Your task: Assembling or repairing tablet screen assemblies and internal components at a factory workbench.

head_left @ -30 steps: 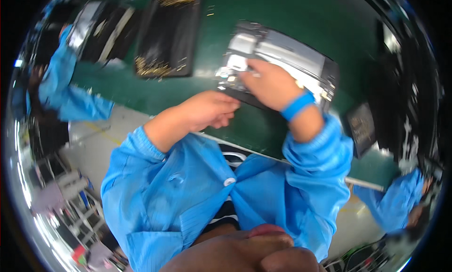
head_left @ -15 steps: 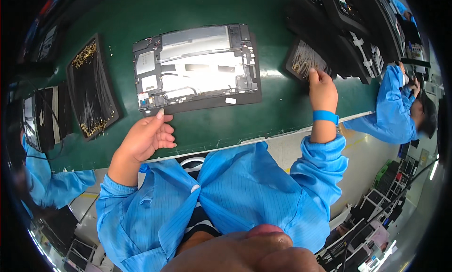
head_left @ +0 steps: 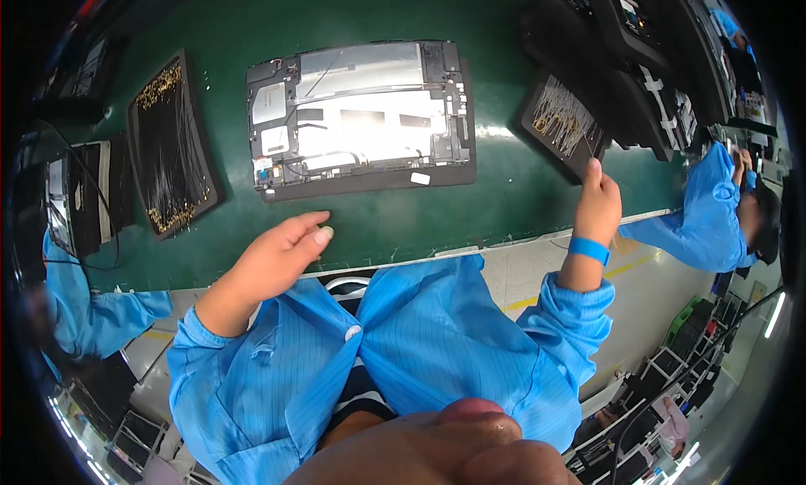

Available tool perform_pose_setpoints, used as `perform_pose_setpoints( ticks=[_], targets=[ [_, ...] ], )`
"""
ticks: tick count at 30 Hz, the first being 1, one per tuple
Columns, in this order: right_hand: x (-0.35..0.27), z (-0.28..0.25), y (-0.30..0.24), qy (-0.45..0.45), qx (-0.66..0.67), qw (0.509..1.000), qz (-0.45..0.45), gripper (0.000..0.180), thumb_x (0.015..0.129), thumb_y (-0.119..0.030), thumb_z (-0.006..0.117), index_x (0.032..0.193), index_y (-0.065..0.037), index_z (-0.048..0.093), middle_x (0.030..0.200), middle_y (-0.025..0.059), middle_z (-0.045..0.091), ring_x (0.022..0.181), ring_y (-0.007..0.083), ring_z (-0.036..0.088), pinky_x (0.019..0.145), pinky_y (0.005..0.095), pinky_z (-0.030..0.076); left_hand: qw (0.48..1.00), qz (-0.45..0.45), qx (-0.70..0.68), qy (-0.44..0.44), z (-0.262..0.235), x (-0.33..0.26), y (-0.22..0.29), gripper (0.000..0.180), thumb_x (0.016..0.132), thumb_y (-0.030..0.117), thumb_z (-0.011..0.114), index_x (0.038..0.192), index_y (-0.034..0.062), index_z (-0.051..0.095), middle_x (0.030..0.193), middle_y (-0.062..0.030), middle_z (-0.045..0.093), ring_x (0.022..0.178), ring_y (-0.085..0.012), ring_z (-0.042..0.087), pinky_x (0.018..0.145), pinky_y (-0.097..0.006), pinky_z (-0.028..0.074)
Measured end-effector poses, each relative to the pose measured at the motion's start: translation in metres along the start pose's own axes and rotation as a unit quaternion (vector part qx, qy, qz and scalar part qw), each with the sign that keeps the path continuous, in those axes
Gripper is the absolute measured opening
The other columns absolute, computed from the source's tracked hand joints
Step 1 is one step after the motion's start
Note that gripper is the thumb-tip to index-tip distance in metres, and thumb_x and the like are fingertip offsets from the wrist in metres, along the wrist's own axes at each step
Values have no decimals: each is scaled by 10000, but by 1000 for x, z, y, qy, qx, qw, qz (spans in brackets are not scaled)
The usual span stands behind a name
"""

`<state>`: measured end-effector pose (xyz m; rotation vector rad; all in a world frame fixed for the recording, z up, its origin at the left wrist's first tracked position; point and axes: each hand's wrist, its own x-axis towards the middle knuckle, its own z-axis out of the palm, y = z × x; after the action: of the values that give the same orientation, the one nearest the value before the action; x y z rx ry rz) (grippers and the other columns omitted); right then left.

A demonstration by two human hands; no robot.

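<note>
On the green tabletop [head_left: 369,225], straight ahead of the person, lies an opened tablet [head_left: 361,116] with its back cover off, flat and face down, its silvery shields and black frame showing. The left hand [head_left: 281,254] hovers just below the tablet's lower left corner, near it but apart from it; the fingers are loosely curled and half open, and they hold nothing. Whether the hand rests on the tabletop or hangs a little above it cannot be told.

The right hand [head_left: 598,206] is well off to the right, at the tabletop's near edge. Its fingertips reach up to the lower corner of a black tray [head_left: 561,120] filled with fine gold-tipped parts, and they seem to touch that corner; the fingers are drawn together, but whether they pinch anything is too small to tell. A blue band [head_left: 588,250] circles the right wrist, above a blue sleeve [head_left: 579,317].

To the left of the tablet, well apart from it, a second black tray [head_left: 172,145] of gold-tipped parts lies tilted on the tabletop. Further left another opened device [head_left: 71,195] sits at the rim of the view. At the far right a co-worker's blue sleeve [head_left: 701,212] leans toward the tabletop, and a like sleeve [head_left: 92,317] shows at the lower left
</note>
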<state>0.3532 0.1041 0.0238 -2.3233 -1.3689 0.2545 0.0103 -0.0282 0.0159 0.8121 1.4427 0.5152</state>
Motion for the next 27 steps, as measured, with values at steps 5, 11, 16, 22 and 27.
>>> perform_pose_setpoints(
  ticks=[5, 11, 16, 22, 27],
  targets=[
    [-47, -23, -31, -175, 87, 974, -113, 261, 752, -281, 577, 774, -22, 605, 653, 117, 568, 594, 232, 543, 570, 281, 430, 839, 374, 377, 120, 12, -9, 38, 387, 741, 220, 571, 1073, 41, 487, 928, -129, 531, 875, -263, 506, 775, -339, 406],
    [-102, -6, -90, -629, 215, 694, -276, 202, 741, -248, 589, 783, -52, 603, 655, 111, 570, 600, 212, 560, 555, 285, 442, 705, 553, 443, 28, 24, 3, 42, 328, 660, 133, 572, 972, 38, 533, 940, -129, 527, 891, -302, 505, 762, -403, 411],
    [-104, 0, -84, -692, 150, 672, -217, 227, 750, -267, 574, 808, -49, 599, 693, 118, 582, 629, 215, 567, 574, 280, 445, 753, 457, 473, 18, 25, 1, 26, 316, 651, 140, 523, 964, 96, 532, 674, -19, 486, 590, -161, 508, 518, -286, 398],
    [-97, 2, -78, -697, 147, 693, -116, 261, 762, -280, 568, 806, -24, 596, 674, 80, 583, 630, 130, 541, 586, 251, 436, 731, 449, 509, 67, 21, 6, 29, 298, 675, 162, 531, 970, 119, 537, 594, -1, 456, 508, -152, 491, 442, -277, 373],
    [-98, 11, -65, -652, 235, 716, -90, 262, 766, -271, 578, 754, -10, 580, 613, 33, 545, 576, 91, 493, 534, 231, 413, 747, 433, 500, 72, 20, 10, 33, 304, 661, 184, 622, 943, 99, 548, 601, -7, 481, 509, -159, 494, 445, -274, 375]
  ],
)
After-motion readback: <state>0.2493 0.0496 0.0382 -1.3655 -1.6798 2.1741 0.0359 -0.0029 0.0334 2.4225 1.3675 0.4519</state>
